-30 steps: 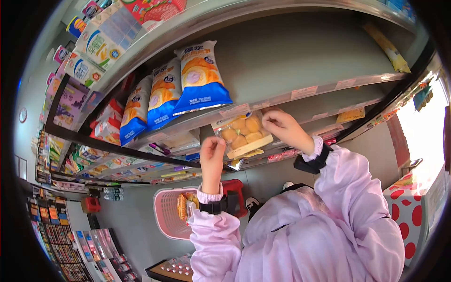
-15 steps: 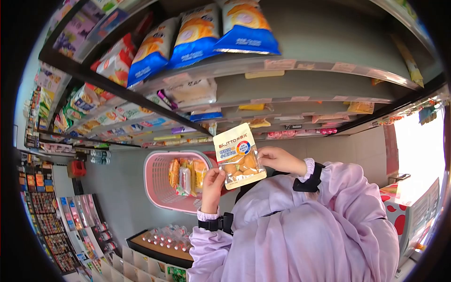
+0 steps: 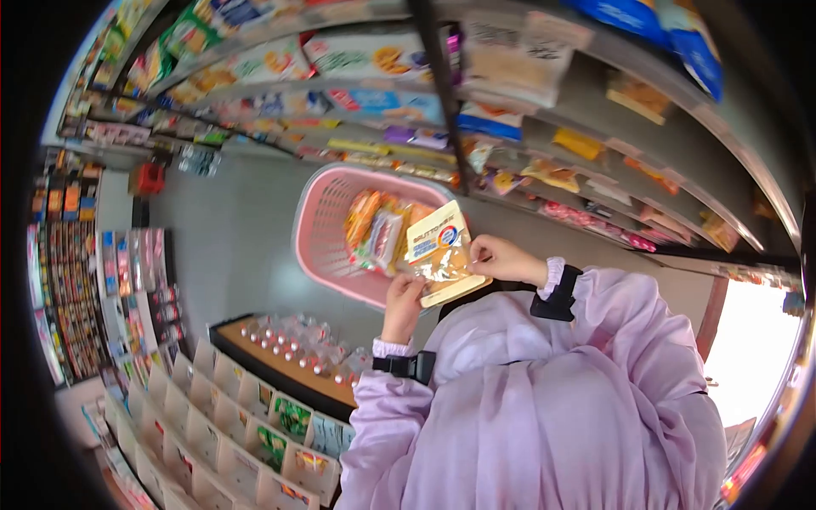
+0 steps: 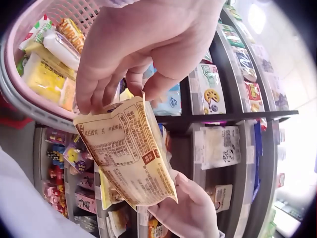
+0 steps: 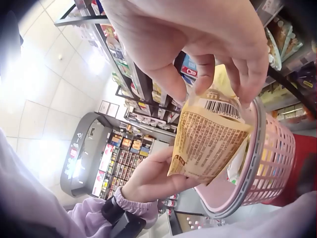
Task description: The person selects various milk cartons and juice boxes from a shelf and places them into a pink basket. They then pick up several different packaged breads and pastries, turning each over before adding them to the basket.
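Both hands hold a cream pouch of small round buns (image 3: 438, 242), with "BRUTTO" print and a clear window on its front. My left hand (image 3: 401, 308) pinches its lower left edge. On the opposite side, the right hand (image 3: 508, 262) grips the edge between thumb and fingers. Overlapping the pouch in the head view is a pink basket (image 3: 316, 212) holding several packaged snacks (image 3: 374, 225). The left wrist view shows the back of the pouch (image 4: 124, 148), covered in small print. A barcode tops that same back (image 5: 208, 139) in the right wrist view.
Shelves of packaged snacks (image 3: 365, 55) run along the far side. Bottles (image 3: 306, 340) stand on a low brown-topped stand at the near left, beside a white divided rack (image 3: 221, 416). Grey floor (image 3: 229, 238) surrounds the basket's left side.
The bun pouch came down from the shelf edge, held by both hands, and is now beside the basket and tilted. The head view has turned left, bringing the basket nearer the middle.
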`<action>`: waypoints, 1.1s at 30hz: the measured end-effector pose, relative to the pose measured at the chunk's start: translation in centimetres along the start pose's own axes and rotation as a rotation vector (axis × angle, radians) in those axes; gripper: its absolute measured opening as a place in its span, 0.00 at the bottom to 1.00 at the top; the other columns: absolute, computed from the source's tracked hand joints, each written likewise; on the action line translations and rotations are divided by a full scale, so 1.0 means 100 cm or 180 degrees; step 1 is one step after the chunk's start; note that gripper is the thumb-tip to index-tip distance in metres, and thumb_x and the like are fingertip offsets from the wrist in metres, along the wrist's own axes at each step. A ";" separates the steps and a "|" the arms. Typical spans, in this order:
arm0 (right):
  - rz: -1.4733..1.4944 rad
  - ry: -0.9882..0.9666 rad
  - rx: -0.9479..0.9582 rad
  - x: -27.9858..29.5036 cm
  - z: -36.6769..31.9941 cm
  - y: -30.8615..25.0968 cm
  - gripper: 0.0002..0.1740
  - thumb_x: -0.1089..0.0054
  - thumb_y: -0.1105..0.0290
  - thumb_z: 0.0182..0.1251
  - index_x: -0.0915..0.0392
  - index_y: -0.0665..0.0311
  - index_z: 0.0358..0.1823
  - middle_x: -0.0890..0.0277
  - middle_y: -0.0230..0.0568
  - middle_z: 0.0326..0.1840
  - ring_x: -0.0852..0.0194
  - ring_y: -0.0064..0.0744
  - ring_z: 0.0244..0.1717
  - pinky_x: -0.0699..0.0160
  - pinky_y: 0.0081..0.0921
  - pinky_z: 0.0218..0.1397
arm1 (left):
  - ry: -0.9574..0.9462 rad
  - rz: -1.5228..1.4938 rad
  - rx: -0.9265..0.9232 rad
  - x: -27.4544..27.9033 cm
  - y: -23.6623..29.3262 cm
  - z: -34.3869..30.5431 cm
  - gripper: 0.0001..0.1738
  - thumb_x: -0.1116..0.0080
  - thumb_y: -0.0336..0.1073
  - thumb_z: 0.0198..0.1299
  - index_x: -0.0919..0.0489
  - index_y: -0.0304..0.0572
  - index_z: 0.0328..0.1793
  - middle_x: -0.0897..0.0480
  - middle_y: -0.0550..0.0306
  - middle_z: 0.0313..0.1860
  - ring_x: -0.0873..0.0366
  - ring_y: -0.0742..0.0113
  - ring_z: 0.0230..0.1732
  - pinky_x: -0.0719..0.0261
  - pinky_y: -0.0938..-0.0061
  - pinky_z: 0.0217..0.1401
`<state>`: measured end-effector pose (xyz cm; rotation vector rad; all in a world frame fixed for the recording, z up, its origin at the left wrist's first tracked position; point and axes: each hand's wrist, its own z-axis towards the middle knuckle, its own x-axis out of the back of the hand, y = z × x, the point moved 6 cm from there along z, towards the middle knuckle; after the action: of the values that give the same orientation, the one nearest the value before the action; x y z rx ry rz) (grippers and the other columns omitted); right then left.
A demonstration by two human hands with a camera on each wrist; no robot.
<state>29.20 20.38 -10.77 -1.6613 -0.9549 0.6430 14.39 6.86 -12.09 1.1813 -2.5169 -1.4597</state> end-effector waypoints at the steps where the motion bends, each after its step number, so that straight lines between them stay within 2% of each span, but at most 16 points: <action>1: -0.0014 -0.0100 -0.0111 -0.010 0.010 0.006 0.11 0.40 0.68 0.45 0.32 0.64 0.27 0.32 0.34 0.26 0.34 0.23 0.28 0.33 0.23 0.32 | -0.0014 -0.0069 0.0054 0.015 -0.006 0.004 0.02 0.53 0.28 0.57 0.30 0.37 0.36 0.27 0.58 0.32 0.28 0.71 0.32 0.29 0.78 0.38; 4: 0.0308 -0.0281 -0.0031 -0.047 0.042 0.004 0.13 0.40 0.67 0.45 0.32 0.64 0.29 0.32 0.36 0.27 0.33 0.25 0.30 0.32 0.23 0.33 | 0.0448 -0.0343 0.0388 0.049 -0.010 0.003 0.04 0.53 0.29 0.58 0.31 0.37 0.37 0.26 0.57 0.32 0.26 0.67 0.33 0.25 0.72 0.39; 5: -0.0294 -0.0525 0.0042 -0.056 0.052 0.001 0.12 0.41 0.71 0.49 0.33 0.64 0.34 0.33 0.32 0.34 0.34 0.20 0.35 0.32 0.18 0.39 | 0.0474 -0.0483 0.0248 0.068 -0.016 0.007 0.05 0.54 0.30 0.58 0.31 0.36 0.37 0.26 0.55 0.33 0.25 0.64 0.35 0.24 0.67 0.39; 8: -0.0511 -0.0581 0.0380 -0.089 0.084 -0.009 0.14 0.40 0.69 0.47 0.31 0.65 0.35 0.33 0.34 0.34 0.34 0.23 0.35 0.32 0.19 0.40 | 0.0874 -0.0666 0.0009 0.112 -0.023 0.020 0.04 0.52 0.28 0.56 0.32 0.33 0.36 0.27 0.53 0.32 0.25 0.64 0.34 0.23 0.67 0.39; 9: -0.0554 -0.0734 0.0208 -0.098 0.095 -0.011 0.16 0.41 0.68 0.46 0.31 0.66 0.36 0.32 0.40 0.36 0.32 0.31 0.38 0.32 0.23 0.42 | 0.1011 -0.0730 -0.0018 0.120 -0.020 0.023 0.04 0.52 0.27 0.56 0.32 0.32 0.36 0.27 0.53 0.32 0.25 0.64 0.34 0.23 0.67 0.39; 11: -0.0767 -0.0500 0.0446 -0.115 0.119 -0.006 0.16 0.42 0.68 0.45 0.31 0.66 0.37 0.31 0.44 0.37 0.32 0.36 0.40 0.32 0.27 0.44 | 0.1268 -0.0839 -0.0058 0.135 -0.012 0.029 0.05 0.52 0.25 0.55 0.32 0.31 0.36 0.27 0.52 0.32 0.25 0.62 0.34 0.23 0.68 0.39; 12: -0.0888 -0.0381 0.0553 -0.122 0.131 -0.002 0.16 0.43 0.68 0.45 0.31 0.66 0.37 0.31 0.45 0.37 0.31 0.39 0.41 0.32 0.28 0.45 | 0.1235 -0.0812 -0.0010 0.140 -0.008 0.034 0.05 0.53 0.25 0.54 0.33 0.31 0.37 0.27 0.51 0.33 0.25 0.62 0.35 0.23 0.68 0.40; 13: -0.0891 -0.0385 0.0448 -0.127 0.141 0.001 0.20 0.44 0.68 0.44 0.31 0.67 0.41 0.30 0.50 0.39 0.32 0.46 0.43 0.33 0.33 0.47 | 0.1203 -0.0804 0.0047 0.148 -0.005 0.040 0.05 0.54 0.24 0.54 0.33 0.31 0.37 0.26 0.51 0.34 0.25 0.61 0.36 0.24 0.68 0.40; 16: -0.0726 -0.0639 -0.0075 -0.142 0.168 0.011 0.24 0.46 0.70 0.42 0.32 0.68 0.46 0.30 0.52 0.39 0.31 0.46 0.43 0.34 0.32 0.48 | 0.1203 -0.0832 0.0292 0.161 -0.005 0.052 0.05 0.54 0.23 0.52 0.34 0.31 0.36 0.26 0.48 0.38 0.26 0.58 0.39 0.25 0.67 0.40; 20: -0.0416 -0.0915 -0.0090 -0.155 0.191 0.015 0.22 0.46 0.69 0.44 0.31 0.64 0.46 0.26 0.49 0.39 0.27 0.44 0.41 0.30 0.30 0.42 | 0.1390 -0.0957 0.0551 0.172 -0.011 0.063 0.07 0.54 0.24 0.53 0.33 0.33 0.39 0.26 0.49 0.38 0.26 0.59 0.39 0.28 0.68 0.34; 21: -0.0010 -0.0893 -0.0119 -0.159 0.194 0.009 0.22 0.47 0.71 0.43 0.30 0.63 0.45 0.25 0.47 0.39 0.27 0.42 0.41 0.30 0.29 0.42 | 0.1382 -0.0976 0.0605 0.175 -0.015 0.067 0.08 0.54 0.24 0.53 0.33 0.33 0.40 0.26 0.49 0.39 0.27 0.59 0.38 0.28 0.69 0.34; 24: -0.0364 -0.1126 -0.0465 -0.152 0.190 0.001 0.26 0.52 0.79 0.45 0.35 0.69 0.52 0.26 0.42 0.42 0.28 0.29 0.43 0.31 0.22 0.45 | 0.1287 -0.1007 0.0622 0.177 -0.021 0.076 0.11 0.55 0.26 0.54 0.33 0.34 0.45 0.26 0.51 0.39 0.27 0.61 0.38 0.29 0.70 0.33; 28: 0.0033 -0.1071 -0.0243 -0.158 0.192 0.030 0.27 0.52 0.79 0.45 0.36 0.68 0.53 0.26 0.42 0.43 0.29 0.27 0.44 0.31 0.21 0.47 | 0.1318 -0.0801 0.0397 0.176 -0.021 0.080 0.16 0.55 0.23 0.52 0.37 0.32 0.48 0.28 0.47 0.41 0.26 0.61 0.38 0.26 0.70 0.37; 30: 0.0189 -0.1067 0.0014 -0.164 0.196 0.058 0.28 0.50 0.78 0.45 0.37 0.68 0.54 0.27 0.42 0.44 0.30 0.27 0.45 0.32 0.21 0.48 | 0.1677 -0.0643 0.0374 0.170 -0.023 0.078 0.21 0.54 0.26 0.54 0.40 0.33 0.55 0.28 0.51 0.42 0.27 0.65 0.37 0.29 0.73 0.34; 31: 0.0209 -0.1304 -0.0225 -0.150 0.181 0.027 0.28 0.47 0.76 0.46 0.37 0.67 0.54 0.28 0.43 0.45 0.31 0.27 0.47 0.33 0.23 0.50 | 0.1851 -0.0564 0.0361 0.170 -0.024 0.077 0.23 0.54 0.28 0.55 0.42 0.34 0.58 0.28 0.53 0.43 0.28 0.66 0.36 0.30 0.74 0.33; 33: -0.0254 -0.1361 -0.0387 -0.141 0.173 0.036 0.27 0.46 0.74 0.46 0.35 0.67 0.53 0.27 0.43 0.45 0.31 0.27 0.47 0.33 0.23 0.50 | 0.1636 -0.0298 0.0295 0.167 -0.024 0.077 0.26 0.54 0.28 0.55 0.46 0.32 0.60 0.29 0.53 0.45 0.28 0.67 0.38 0.30 0.74 0.36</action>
<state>8.84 17.10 -19.96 -1.6118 -1.3816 0.9229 1.15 1.84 -24.04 1.4760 -2.2137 -0.9009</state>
